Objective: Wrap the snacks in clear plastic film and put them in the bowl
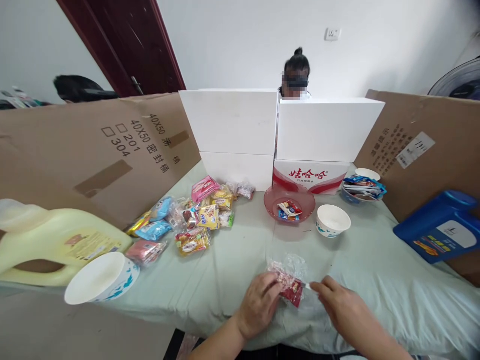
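A red and clear plastic snack packet (292, 290) lies near the front edge of the cloth-covered table. My left hand (260, 302) is closed on its left side, with the fingers over the wrapper. Crinkled clear plastic (296, 265) stands up behind the packet. At the packet's right edge my right hand (337, 302) pinches a small white piece (307, 286); I cannot make out whether it is part of the wrapper. Beyond the hands are a reddish see-through bowl (270, 207) with a few small packets (289, 208) in it and a white paper bowl (333, 220).
Wrapped snacks (198, 215) are heaped on the left. A large yellow jug (56, 235) and a white bowl (101, 280) stand at the left edge. White boxes (240, 125) and cardboard walls (112, 145) enclose the table. A blue bottle (442, 230) leans right. Behind sits a person (296, 75).
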Demonstrator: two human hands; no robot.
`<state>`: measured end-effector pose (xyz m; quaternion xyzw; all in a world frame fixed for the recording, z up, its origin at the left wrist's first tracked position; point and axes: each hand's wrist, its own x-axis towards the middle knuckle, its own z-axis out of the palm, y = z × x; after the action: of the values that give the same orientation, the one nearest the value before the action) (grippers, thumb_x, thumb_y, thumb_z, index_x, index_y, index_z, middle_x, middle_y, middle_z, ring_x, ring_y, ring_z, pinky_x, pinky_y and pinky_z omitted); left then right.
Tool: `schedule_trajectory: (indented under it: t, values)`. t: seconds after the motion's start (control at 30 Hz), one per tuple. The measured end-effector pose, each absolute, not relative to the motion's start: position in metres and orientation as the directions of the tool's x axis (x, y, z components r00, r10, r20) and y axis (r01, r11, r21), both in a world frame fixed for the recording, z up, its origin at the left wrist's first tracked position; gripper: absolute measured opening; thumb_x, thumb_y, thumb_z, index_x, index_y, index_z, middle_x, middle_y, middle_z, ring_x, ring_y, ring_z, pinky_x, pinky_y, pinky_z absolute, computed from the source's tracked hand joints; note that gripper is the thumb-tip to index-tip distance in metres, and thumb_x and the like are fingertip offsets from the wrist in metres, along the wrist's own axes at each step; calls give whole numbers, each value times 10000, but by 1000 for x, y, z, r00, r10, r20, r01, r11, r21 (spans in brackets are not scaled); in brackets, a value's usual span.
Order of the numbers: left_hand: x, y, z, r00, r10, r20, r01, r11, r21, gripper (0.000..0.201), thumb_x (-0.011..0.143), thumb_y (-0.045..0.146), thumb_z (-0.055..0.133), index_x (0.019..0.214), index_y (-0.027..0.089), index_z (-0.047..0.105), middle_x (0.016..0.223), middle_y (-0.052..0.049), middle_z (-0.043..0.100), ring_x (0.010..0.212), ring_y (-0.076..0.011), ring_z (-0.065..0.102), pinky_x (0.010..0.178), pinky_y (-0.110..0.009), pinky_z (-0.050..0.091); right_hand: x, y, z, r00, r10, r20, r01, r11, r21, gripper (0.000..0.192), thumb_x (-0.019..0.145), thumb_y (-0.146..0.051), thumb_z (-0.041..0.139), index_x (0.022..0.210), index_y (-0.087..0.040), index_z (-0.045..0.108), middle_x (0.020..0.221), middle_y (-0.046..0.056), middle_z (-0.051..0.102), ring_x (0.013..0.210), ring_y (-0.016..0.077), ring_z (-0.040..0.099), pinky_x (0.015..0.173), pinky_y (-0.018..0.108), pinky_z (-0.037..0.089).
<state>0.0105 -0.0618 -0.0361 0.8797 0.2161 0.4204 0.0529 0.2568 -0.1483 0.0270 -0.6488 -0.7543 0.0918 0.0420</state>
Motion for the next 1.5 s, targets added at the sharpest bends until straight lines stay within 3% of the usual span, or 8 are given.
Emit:
schedule_trajectory:
  t: [0.2,0.47,0.63,0.73,0.87,1.03,1.2,1.5]
  values:
    - [3,-39,-28,421,814,400,393,-561,728,508,841,311,607,1321,204,482,1272,-130,585,1048,-249,623,862,-404,539,341,-175,-5,136,990,41,979,-128,-160,354,937,-270,329,1094,-235,644,936,74,653,780,221,661,655,345,501]
    - [-23,-12,-24,38,998,54,220,-61,974,373,776,482,604,965,161,587,716,0,627,626,-169,611,573,-275,513,252,-144,20,-51,938,342,872,209,-442,524,876,-382,571,1363,-247,434,1328,111,521,1228,254,479,991,436,436]
    - [-35,-32,-13,-80,879,471,371,-412,832,221,882,366,530,990,175,554,797,-22,585,700,-158,590,638,-279,507,227,-87,24,-91,968,232,809,208,-550,323,831,-362,599,1131,-246,624,1085,61,671,1057,227,591,954,395,446]
    - [-32,-48,-1,316,625,714,333,-777,534,91,888,186,486,937,190,563,804,-31,593,744,-157,576,691,-288,499,246,-56,18,113,972,207,823,25,-567,275,907,-295,407,959,-185,654,845,78,678,800,218,629,806,401,493]
    - [-13,-51,5,648,465,603,266,-880,392,245,908,128,417,1089,183,572,979,-81,650,937,-194,602,854,-359,491,258,-51,19,235,925,300,846,-43,-532,336,900,-287,393,1087,-106,606,1043,176,631,1042,303,562,931,504,414]
    - [5,-37,2,677,601,424,531,-798,284,525,927,353,496,1392,140,377,1286,-153,559,1211,-288,504,1030,-515,379,228,-74,25,-92,975,202,775,198,-601,241,888,-221,468,1052,-189,642,1039,81,671,1010,210,590,917,356,456]
    - [-7,-58,5,660,652,374,615,-755,229,191,898,246,534,1070,191,598,915,-63,613,870,-242,595,830,-424,483,212,-82,28,-311,950,-35,723,213,-657,611,719,-250,729,1292,-163,539,1265,107,599,1152,251,531,994,375,418]
    - [-41,-91,4,917,326,228,238,-908,345,253,858,439,610,728,224,589,668,19,582,683,-163,553,715,-300,447,201,-79,26,-317,938,-139,792,181,-583,692,748,-431,705,1345,-152,492,1296,125,559,1179,288,474,1025,412,363]
